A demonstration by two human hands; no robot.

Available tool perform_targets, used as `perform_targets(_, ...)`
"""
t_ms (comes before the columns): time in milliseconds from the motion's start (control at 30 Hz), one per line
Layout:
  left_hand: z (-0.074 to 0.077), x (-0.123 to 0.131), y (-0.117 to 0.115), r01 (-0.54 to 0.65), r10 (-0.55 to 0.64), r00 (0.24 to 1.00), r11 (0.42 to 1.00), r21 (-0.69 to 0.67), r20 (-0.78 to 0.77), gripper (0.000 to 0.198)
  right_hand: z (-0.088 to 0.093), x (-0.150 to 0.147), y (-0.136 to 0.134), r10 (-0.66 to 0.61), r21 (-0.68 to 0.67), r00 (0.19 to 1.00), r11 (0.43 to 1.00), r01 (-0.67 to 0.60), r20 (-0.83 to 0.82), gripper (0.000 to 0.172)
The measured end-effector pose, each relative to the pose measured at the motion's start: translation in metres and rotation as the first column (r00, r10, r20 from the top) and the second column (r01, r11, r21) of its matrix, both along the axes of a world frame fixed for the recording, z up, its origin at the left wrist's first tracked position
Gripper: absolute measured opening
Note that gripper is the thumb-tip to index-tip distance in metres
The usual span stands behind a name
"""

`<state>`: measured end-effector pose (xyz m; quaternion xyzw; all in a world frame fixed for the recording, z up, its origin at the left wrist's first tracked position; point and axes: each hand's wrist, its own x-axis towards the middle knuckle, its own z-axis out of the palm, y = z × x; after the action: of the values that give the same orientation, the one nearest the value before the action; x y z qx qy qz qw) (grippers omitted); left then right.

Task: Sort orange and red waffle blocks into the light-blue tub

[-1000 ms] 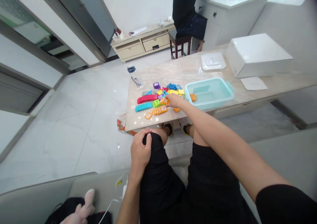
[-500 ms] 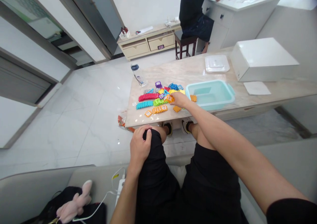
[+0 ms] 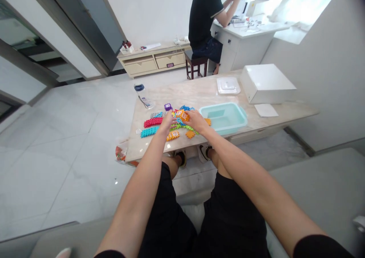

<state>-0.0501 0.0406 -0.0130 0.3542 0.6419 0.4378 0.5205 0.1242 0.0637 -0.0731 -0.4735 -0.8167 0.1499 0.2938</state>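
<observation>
Through the head view I am seeing both bare hands meeting over the heap of coloured interlocking pieces on the desk (image 3: 182, 92). With my right hand (image 3: 199, 121) I am gripping an orange piece (image 3: 182, 115) with a white grid pattern, the fingers closing on its right side. My left hand (image 3: 167, 122) is sitting just beside its left side, fingers curving toward it; whether they are gripping anything I cannot tell. The orange piece is sitting between the two hands, over the middle of the heap, and I cannot tell whether it is touching what is under it.

Left of my left hand, a red strip (image 3: 153, 122) and a teal strip (image 3: 149, 132) are lying side by side. An orange strip (image 3: 172, 136) is lying nearer the desk's front edge, partly hidden by my left arm, and a loose flat orange tile (image 3: 190, 134) is lying to its right. Beyond the hands, a purple piece (image 3: 168, 106) and some blue pieces (image 3: 187, 108) are showing. To the right, a pale turquoise tub (image 3: 239, 125) is standing near my right hand. Farther back, a person (image 3: 203, 18) is sitting on a dark stool (image 3: 196, 61).
</observation>
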Motion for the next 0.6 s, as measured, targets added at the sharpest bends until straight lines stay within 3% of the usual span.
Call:
perform_targets(133,-0.010,0.003,0.011,-0.031,0.033,0.995,0.999,-0.018,0.093,0.047,0.000,0.000,0.003,0.052,-0.010,0.998,0.999,-0.053,-0.019,0.053)
perform_targets(300,-0.005,-0.013,0.016,-0.043,0.037,0.990,0.998,0.036,0.138,0.029,0.005,-0.006,0.005,0.080,0.037,0.993,0.996,-0.077,-0.086,0.049)
perform_targets(600,-0.017,-0.044,0.006,-0.095,0.097,0.995,0.984,0.148,-0.003,0.020,0.002,-0.004,0.009,0.106,0.021,0.993,0.994,-0.106,-0.045,0.052)
